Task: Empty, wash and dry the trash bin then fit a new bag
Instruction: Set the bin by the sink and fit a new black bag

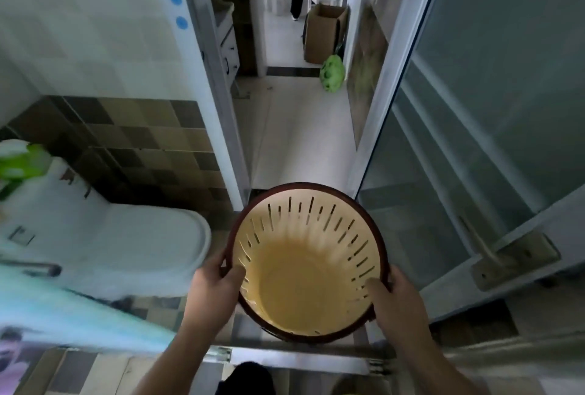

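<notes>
Both hands grip the slotted cream trash bin (pixel 308 263) by its dark brown rim, the left hand (pixel 212 287) on its left side and the right hand (pixel 394 295) on its right, thumbs hooked inside. The bin is held in the bathroom doorway, with the toilet (pixel 126 236) to its left and a tied green bag (pixel 332 73) well beyond on the hallway floor.

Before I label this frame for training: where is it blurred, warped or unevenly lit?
Head view: motion blur smears the left edge, worst on the toilet and pale cloth; the bin and both hands, left and right, stay fairly sharp; wide-angle lens bends the door frame; the hallway is brighter, the bathroom dim.
</notes>
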